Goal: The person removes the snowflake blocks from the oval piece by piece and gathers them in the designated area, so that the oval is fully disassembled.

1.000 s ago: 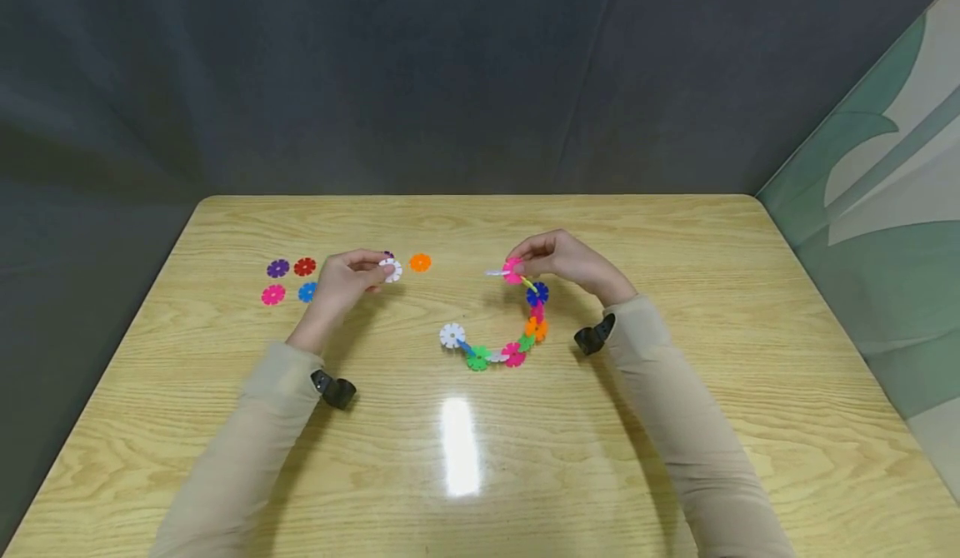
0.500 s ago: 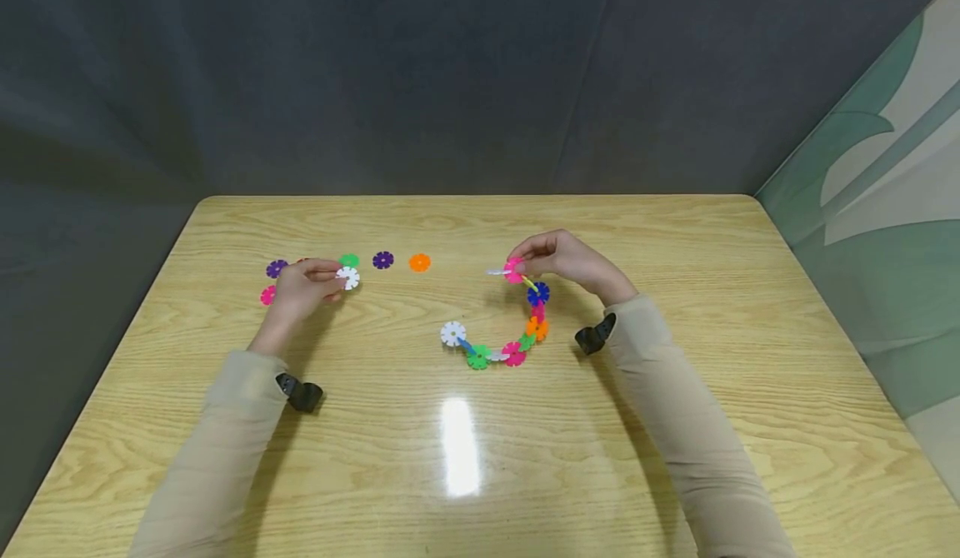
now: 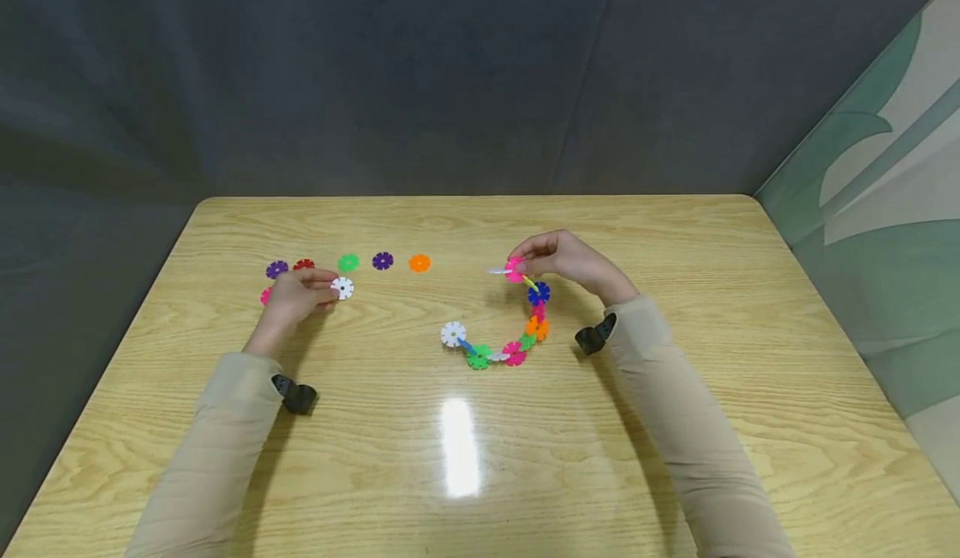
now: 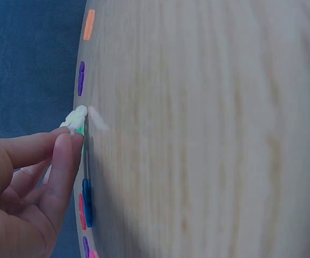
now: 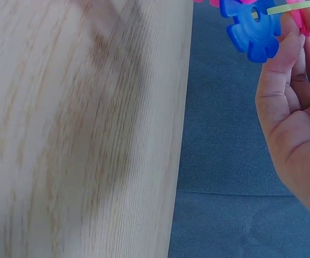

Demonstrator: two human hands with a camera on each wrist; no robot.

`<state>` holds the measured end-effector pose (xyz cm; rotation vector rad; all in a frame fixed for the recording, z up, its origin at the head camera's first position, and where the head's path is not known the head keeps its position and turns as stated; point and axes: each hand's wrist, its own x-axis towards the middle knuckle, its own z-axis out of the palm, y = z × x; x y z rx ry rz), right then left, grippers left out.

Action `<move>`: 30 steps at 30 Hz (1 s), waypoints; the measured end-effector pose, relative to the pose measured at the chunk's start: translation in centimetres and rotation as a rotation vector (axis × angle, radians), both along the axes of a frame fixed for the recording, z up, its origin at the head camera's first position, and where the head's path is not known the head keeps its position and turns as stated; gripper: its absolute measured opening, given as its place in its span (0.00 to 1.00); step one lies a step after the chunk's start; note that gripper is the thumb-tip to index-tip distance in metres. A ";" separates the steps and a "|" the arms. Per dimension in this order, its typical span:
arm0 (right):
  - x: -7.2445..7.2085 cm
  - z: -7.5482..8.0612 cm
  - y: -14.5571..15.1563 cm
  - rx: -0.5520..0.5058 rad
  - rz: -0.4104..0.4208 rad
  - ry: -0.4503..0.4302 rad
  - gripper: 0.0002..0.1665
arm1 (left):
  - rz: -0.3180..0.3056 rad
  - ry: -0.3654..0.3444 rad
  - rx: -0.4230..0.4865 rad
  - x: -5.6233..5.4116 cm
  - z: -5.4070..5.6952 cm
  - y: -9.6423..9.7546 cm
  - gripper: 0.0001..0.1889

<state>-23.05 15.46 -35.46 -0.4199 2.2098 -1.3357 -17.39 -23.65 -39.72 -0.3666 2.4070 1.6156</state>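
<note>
Between thumb and fingers my left hand [image 3: 298, 296] pinches a white notched plastic disc [image 3: 342, 288], low over the table beside the loose discs. In the left wrist view the white disc [image 4: 75, 119] shows nearly edge-on at the fingertips. My right hand [image 3: 564, 263] pinches a pink notched disc [image 3: 513, 270] at the upper end of a curved chain of interlocked discs. A white disc [image 3: 497, 271] juts leftward from that pink one. Below the hand, the chain runs through a blue disc [image 3: 538, 294] and an orange disc [image 3: 537, 327] to a white end disc [image 3: 453, 334].
Loose discs lie at the back left: green [image 3: 348, 262], purple [image 3: 382, 261], orange [image 3: 419, 263], red [image 3: 303, 265] and another purple disc [image 3: 277, 269]. A pink disc [image 3: 266, 295] is partly hidden by my left hand. A blue disc [image 4: 87, 203] shows in the left wrist view.
My left hand has moved left and a little toward me with the white disc, uncovering the green and purple discs. The right hand and chain have stayed nearly still.
</note>
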 end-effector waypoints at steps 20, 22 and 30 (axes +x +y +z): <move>0.0 0.2 0.0 -0.010 0.010 0.007 0.15 | -0.066 0.057 -0.115 0.3 0.1 0.3 0.20; 0.0 0.1 0.0 -0.014 0.017 0.005 0.15 | -0.061 0.077 -0.148 0.3 0.0 0.4 0.20; 0.0 0.1 -0.3 -0.016 0.024 -0.006 0.15 | -0.074 0.151 -0.150 0.1 1.0 2.8 0.19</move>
